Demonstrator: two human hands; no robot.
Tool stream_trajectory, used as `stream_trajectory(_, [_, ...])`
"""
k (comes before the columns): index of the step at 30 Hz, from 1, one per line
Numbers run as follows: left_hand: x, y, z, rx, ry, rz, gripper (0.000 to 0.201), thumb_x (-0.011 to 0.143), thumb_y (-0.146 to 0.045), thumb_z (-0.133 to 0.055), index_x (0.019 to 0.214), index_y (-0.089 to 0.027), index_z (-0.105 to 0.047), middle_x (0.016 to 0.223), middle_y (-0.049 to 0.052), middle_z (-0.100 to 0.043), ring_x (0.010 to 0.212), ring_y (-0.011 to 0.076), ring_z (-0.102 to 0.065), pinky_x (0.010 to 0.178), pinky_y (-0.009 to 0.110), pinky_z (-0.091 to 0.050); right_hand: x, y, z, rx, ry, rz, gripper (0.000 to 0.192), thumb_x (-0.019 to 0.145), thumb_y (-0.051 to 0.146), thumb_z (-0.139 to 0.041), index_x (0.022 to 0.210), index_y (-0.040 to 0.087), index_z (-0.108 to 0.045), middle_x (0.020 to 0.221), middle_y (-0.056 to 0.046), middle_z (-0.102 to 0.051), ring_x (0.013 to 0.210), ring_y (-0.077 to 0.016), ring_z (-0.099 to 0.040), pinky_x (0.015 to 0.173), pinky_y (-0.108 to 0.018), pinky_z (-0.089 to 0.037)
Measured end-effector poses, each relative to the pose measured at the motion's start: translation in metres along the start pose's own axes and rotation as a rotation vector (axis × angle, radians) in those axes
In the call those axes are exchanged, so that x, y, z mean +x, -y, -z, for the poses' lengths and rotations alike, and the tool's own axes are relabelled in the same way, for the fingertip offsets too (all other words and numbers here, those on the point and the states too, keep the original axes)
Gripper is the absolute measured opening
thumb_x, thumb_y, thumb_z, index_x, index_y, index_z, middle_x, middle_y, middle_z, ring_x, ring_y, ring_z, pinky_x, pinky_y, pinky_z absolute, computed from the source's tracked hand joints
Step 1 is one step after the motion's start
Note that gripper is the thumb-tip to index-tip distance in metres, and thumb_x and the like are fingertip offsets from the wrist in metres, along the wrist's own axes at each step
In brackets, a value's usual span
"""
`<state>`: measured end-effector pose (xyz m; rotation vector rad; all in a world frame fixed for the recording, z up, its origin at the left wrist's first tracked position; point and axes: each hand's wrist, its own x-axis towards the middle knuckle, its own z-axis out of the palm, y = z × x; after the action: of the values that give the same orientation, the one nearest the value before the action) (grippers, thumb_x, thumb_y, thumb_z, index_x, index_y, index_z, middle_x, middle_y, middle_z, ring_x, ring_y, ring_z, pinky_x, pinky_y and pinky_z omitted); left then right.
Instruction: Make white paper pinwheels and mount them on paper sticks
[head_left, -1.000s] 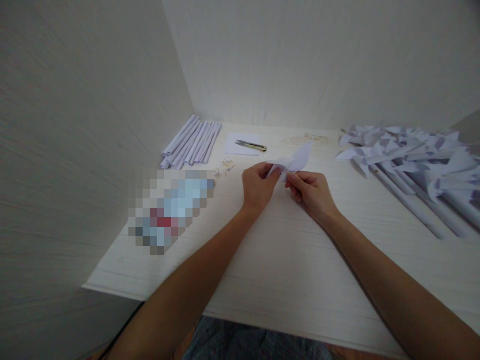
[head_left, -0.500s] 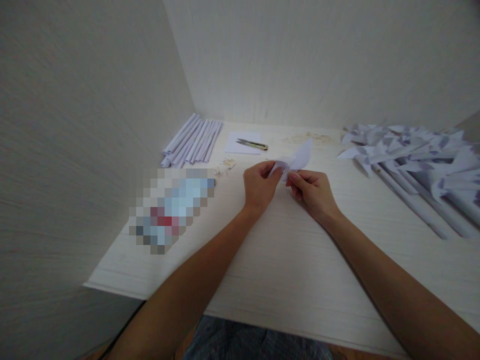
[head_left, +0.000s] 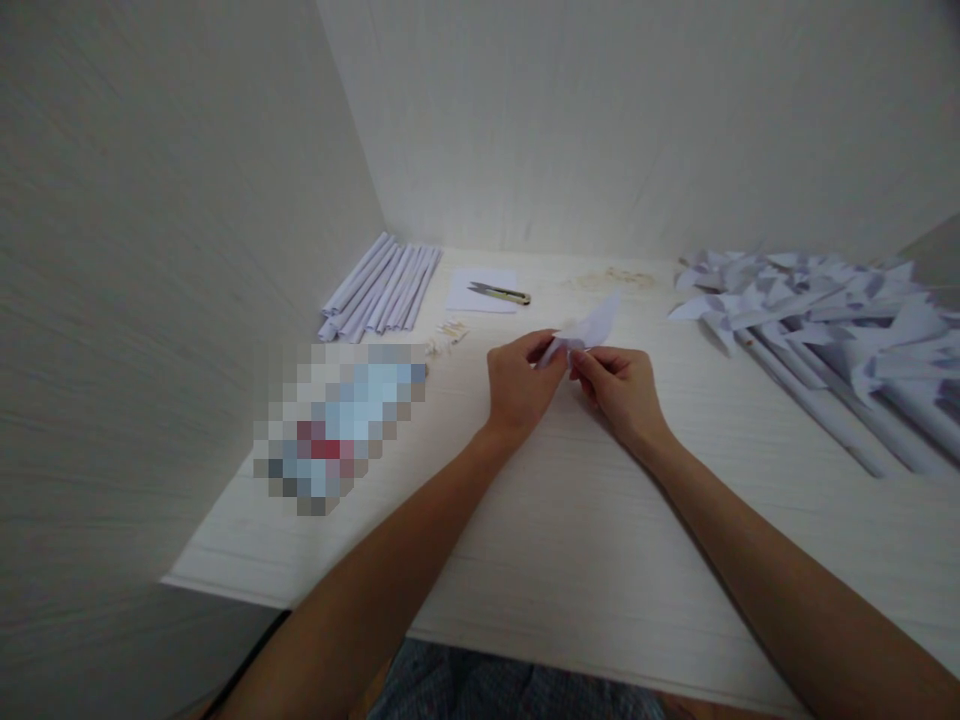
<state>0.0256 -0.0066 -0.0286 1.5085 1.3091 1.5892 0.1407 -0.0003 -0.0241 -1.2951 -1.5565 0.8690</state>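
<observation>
A white paper pinwheel (head_left: 592, 323) is pinched between both hands above the middle of the table, one pointed blade rising to the right. My left hand (head_left: 525, 380) is closed on its left side, thumb toward the centre. The fingertips of my right hand (head_left: 621, 388) press together at its lower right edge, close to the left thumb. Fingers cover the pinwheel's middle, so anything small held there is hidden.
On the white table (head_left: 540, 560), rolled paper tubes (head_left: 382, 285) lie back left. Thread snips (head_left: 499, 293) rest on white paper sheets (head_left: 480, 305), near small pale sticks (head_left: 451, 332). A blurred object (head_left: 345, 430) lies left; finished paper pinwheels (head_left: 832, 330) are heaped right. Walls stand left and behind.
Both hands stay at nearly the same place with the pinwheel between them. The pinwheel has tilted slightly and sits a little lower. The whole view has shifted slightly.
</observation>
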Motion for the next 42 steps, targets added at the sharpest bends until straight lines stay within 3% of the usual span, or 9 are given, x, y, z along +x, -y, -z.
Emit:
stream_trajectory(14, [-0.004,-0.003,0.0,0.302,0.042,-0.243,0.021,0.068,-0.015,-0.058,0.088,-0.015,-0.067,0.086,0.007,-0.07,0.076,0.0156,-0.065,0.073,0.028,-0.051,-0.004,0.005,-0.003,-0.156,-0.131,0.062,0.026,0.068,0.022,-0.048,0.042,0.016,-0.049,0.039,0.003,-0.041,0.041,-0.0086,-0.034,0.044,-0.024,-0.023])
stream_trajectory(20, [-0.004,-0.003,-0.001,0.295,0.087,-0.324,0.023,0.067,-0.015,-0.058,0.088,-0.013,-0.068,0.094,0.01,-0.069,0.085,0.0168,-0.064,0.081,0.03,-0.05,-0.001,0.001,-0.001,-0.061,-0.108,0.049,0.021,0.065,0.017,-0.047,0.044,0.015,-0.048,0.042,0.003,-0.04,0.044,-0.0086,-0.033,0.045,-0.024,-0.023])
stream_trajectory(25, [-0.002,-0.004,0.001,0.164,0.127,-0.254,0.022,0.071,-0.017,-0.055,0.087,-0.011,-0.068,0.095,0.012,-0.068,0.088,0.0167,-0.063,0.084,0.03,-0.048,0.002,-0.005,0.0,-0.023,-0.102,0.048,0.022,0.066,0.02,-0.048,0.044,0.016,-0.048,0.041,0.003,-0.039,0.043,-0.0085,-0.034,0.043,-0.023,-0.023])
stream_trajectory(28, [0.003,-0.002,0.004,0.004,0.138,-0.091,0.021,0.074,-0.018,-0.051,0.084,-0.013,-0.069,0.088,0.008,-0.07,0.081,0.0145,-0.064,0.078,0.028,-0.05,0.002,-0.006,0.001,0.048,-0.047,0.033,0.024,0.069,0.027,-0.049,0.048,0.016,-0.053,0.04,0.003,-0.041,0.039,-0.008,-0.034,0.041,-0.023,-0.024])
stream_trajectory(32, [0.011,0.005,0.009,-0.174,0.102,0.091,0.013,0.067,-0.017,-0.06,0.075,-0.015,-0.07,0.077,0.004,-0.071,0.071,0.0136,-0.064,0.071,0.027,-0.051,0.003,-0.006,0.003,0.174,0.089,-0.02,0.029,0.069,0.037,-0.052,0.048,0.016,-0.053,0.036,0.005,-0.038,0.034,-0.0062,-0.031,0.037,-0.022,-0.021])
stream_trajectory(42, [0.015,0.003,0.018,-0.165,0.19,0.021,0.01,0.06,-0.012,-0.062,0.066,-0.016,-0.069,0.066,0.0,-0.068,0.063,0.0123,-0.061,0.06,0.023,-0.05,0.002,-0.002,0.011,0.241,0.252,-0.068,0.032,0.065,0.039,-0.055,0.045,0.015,-0.052,0.033,0.006,-0.039,0.03,-0.0038,-0.028,0.034,-0.021,-0.017])
